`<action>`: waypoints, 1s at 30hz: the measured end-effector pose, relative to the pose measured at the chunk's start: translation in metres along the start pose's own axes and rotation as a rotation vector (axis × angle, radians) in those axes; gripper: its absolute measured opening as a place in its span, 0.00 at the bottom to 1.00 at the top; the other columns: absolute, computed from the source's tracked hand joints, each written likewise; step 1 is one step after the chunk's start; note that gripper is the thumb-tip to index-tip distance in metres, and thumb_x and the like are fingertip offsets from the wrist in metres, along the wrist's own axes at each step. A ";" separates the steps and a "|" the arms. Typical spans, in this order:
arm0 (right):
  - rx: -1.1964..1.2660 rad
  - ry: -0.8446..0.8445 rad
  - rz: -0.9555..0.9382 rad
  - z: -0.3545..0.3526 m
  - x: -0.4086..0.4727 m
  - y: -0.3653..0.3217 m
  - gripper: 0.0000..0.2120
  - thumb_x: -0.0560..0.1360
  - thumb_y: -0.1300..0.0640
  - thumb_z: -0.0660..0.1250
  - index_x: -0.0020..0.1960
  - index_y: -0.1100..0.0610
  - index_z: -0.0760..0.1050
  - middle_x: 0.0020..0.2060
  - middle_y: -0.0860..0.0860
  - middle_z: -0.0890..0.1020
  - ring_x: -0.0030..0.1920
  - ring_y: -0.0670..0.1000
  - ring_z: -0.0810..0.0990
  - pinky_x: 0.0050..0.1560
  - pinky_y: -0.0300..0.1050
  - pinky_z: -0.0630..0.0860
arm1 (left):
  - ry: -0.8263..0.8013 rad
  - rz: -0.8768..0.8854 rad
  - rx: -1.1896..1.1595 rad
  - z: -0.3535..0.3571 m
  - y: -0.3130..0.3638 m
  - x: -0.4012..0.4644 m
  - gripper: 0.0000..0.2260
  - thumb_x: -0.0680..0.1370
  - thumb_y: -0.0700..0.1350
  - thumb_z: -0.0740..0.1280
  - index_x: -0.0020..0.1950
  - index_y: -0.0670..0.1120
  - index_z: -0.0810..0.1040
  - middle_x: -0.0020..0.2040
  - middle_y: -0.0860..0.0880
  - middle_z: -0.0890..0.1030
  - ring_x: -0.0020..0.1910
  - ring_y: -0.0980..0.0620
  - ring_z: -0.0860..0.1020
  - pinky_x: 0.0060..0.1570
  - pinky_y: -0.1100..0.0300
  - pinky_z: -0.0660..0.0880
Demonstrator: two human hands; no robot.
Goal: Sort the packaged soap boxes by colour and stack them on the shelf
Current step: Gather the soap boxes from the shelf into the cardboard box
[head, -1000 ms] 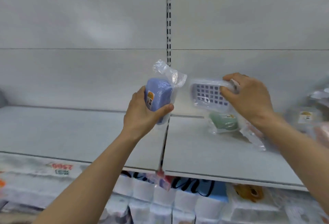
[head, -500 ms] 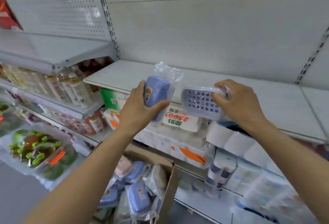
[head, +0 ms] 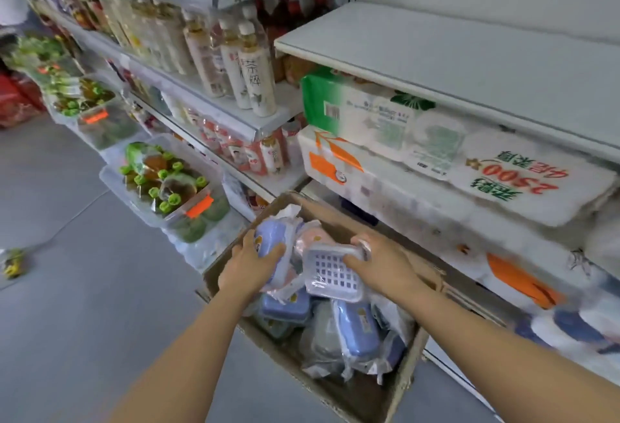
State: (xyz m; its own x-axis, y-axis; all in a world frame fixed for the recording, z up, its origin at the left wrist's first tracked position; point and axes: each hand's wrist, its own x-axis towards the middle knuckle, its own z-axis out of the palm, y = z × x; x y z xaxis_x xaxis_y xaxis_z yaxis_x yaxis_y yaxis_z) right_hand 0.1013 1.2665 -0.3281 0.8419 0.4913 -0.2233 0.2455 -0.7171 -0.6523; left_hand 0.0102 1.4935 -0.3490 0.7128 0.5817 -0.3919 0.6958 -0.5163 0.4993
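Dropped from shelf [head: 469, 63] height down over the carton [head: 396, 385]. Left hand [head: 248, 268] gripping blue soap box [head: 271, 238], right hand [head: 382, 261] pinching slotted box [head: 332, 271]. Slippery wrap; could slide free.

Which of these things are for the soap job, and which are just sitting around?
For the job:
left hand, holding a blue soap box
right hand, holding a grid tray
cardboard box of bagged soap boxes
bare shelf

Just sitting around:
tea bottles
tissue packs
green-capped bottles in a bin
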 end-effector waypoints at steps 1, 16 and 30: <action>-0.026 -0.012 -0.014 0.018 0.007 0.000 0.12 0.75 0.48 0.68 0.56 0.51 0.76 0.48 0.47 0.81 0.47 0.48 0.79 0.49 0.45 0.76 | -0.004 -0.036 0.035 0.006 -0.012 0.006 0.37 0.78 0.66 0.59 0.80 0.48 0.52 0.78 0.45 0.60 0.74 0.41 0.64 0.69 0.47 0.62; -0.442 -0.631 -0.296 0.171 0.015 0.051 0.28 0.81 0.43 0.58 0.77 0.52 0.60 0.79 0.44 0.50 0.78 0.54 0.46 0.72 0.54 0.63 | -0.070 0.038 0.355 0.076 -0.127 0.064 0.34 0.82 0.54 0.59 0.80 0.56 0.40 0.81 0.54 0.41 0.79 0.49 0.51 0.72 0.47 0.62; -0.538 -0.048 -0.362 0.021 -0.027 0.030 0.26 0.77 0.43 0.57 0.73 0.50 0.65 0.72 0.50 0.67 0.71 0.57 0.66 0.70 0.58 0.61 | 0.122 0.411 0.542 0.027 0.008 -0.029 0.33 0.80 0.65 0.52 0.81 0.53 0.49 0.81 0.53 0.53 0.80 0.51 0.47 0.77 0.47 0.48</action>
State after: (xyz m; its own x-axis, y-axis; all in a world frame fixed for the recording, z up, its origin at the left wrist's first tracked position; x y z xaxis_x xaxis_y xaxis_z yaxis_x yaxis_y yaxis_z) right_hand 0.0760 1.2419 -0.3573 0.6418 0.7606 -0.0976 0.7262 -0.6437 -0.2415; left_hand -0.0028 1.4558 -0.3546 0.9352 0.3219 -0.1476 0.3400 -0.9328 0.1198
